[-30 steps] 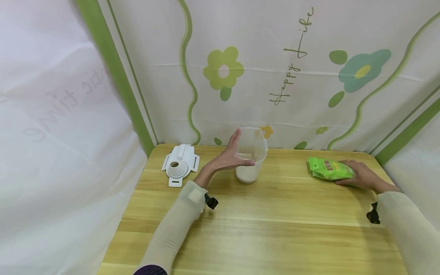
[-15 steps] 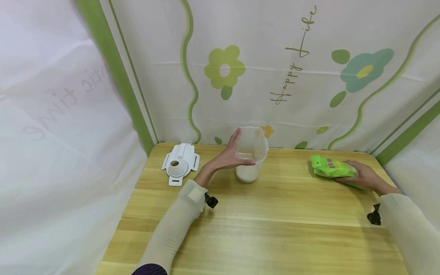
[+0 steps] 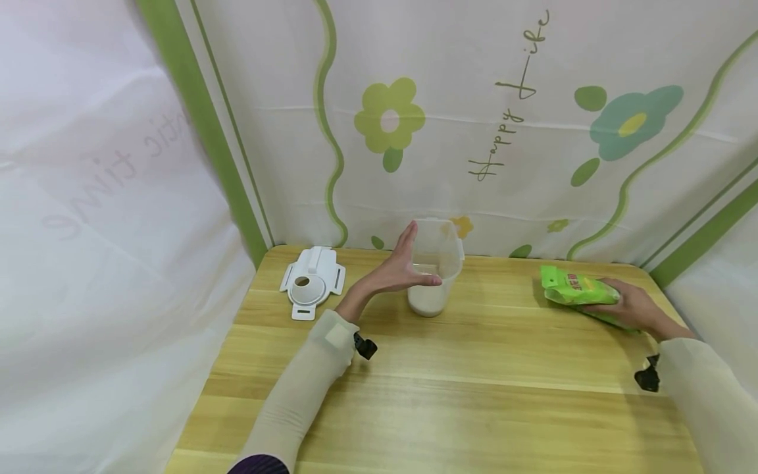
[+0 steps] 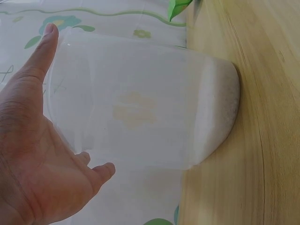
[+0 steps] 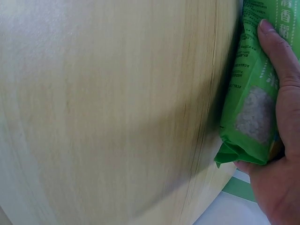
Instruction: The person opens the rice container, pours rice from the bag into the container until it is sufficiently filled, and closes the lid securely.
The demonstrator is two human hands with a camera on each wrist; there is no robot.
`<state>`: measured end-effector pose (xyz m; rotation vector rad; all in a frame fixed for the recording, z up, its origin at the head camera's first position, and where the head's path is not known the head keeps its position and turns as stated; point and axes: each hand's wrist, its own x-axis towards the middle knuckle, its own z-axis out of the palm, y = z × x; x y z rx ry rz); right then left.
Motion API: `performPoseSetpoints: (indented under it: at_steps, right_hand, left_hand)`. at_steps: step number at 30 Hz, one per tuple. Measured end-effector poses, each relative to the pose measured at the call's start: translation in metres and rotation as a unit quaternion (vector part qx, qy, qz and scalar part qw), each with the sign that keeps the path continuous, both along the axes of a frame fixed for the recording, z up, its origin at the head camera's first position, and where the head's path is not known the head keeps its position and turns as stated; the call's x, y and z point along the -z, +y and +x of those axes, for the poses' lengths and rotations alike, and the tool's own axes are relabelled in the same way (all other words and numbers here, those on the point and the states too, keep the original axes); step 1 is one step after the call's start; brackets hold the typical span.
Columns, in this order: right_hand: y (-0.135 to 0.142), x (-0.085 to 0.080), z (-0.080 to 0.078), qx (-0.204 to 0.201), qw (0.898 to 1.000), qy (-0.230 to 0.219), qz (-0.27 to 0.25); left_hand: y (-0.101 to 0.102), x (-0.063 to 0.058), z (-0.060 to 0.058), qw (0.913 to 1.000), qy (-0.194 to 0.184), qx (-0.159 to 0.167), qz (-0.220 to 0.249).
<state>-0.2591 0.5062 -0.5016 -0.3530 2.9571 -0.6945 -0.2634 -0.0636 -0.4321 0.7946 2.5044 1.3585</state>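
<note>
A clear plastic storage container [image 3: 435,289] stands upright on the table, with a layer of white grains [image 4: 218,96] at its bottom. My left hand [image 3: 395,271] holds it by the upper side, thumb in front and fingers behind; the left wrist view has the thumb along the rim. At the right, my right hand [image 3: 638,308] grips a green bag of rice [image 3: 574,289], whose window shows pale grains in the right wrist view. The bag tilts, its left end raised. Part of the bag lies hidden behind my fingers.
A white lid [image 3: 312,280] with side flaps and a round spout lies at the back left of the wooden table [image 3: 450,388]. Directly behind the table hangs a white curtain [image 3: 284,131] with printed flowers.
My right hand has shifted slightly right and tipped the rice bag, so that its left end rises and its underside shows. The left hand stays at the container.
</note>
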Motion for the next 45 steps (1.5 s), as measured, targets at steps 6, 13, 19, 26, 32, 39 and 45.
performPoseSetpoints:
  at_steps: [6, 13, 19, 26, 32, 39, 45]
  right_hand:
    - [-0.001, -0.002, 0.002, 0.005, 1.000, 0.000, 0.000]
    - [0.000, -0.003, 0.004, 0.017, 1.000, 0.002, -0.005]
    - [0.002, 0.000, 0.004, 0.025, 1.000, -0.004, -0.020]
    - [0.003, 0.002, 0.003, 0.025, 0.999, 0.005, -0.033]
    - [0.000, 0.001, 0.004, 0.026, 0.999, 0.011, -0.039]
    - [-0.008, -0.001, 0.003, 0.007, 0.998, 0.037, -0.046]
    - [-0.015, -0.004, -0.002, -0.004, 0.997, 0.064, -0.049]
  left_hand:
    - [-0.001, 0.001, 0.000, 1.0000, -0.002, 0.001, 0.000]
    - [-0.001, 0.000, 0.000, 1.0000, -0.002, 0.005, 0.002]
    - [-0.002, -0.001, 0.001, 1.0000, -0.001, 0.007, 0.001]
    - [-0.001, -0.003, 0.002, 1.0000, -0.002, 0.004, 0.005]
    - [-0.001, -0.002, 0.002, 1.0000, -0.002, 0.003, 0.005]
    - [-0.001, 0.000, 0.001, 0.9999, 0.001, 0.008, 0.009]
    - [-0.002, 0.000, 0.000, 0.9999, -0.001, 0.007, 0.007]
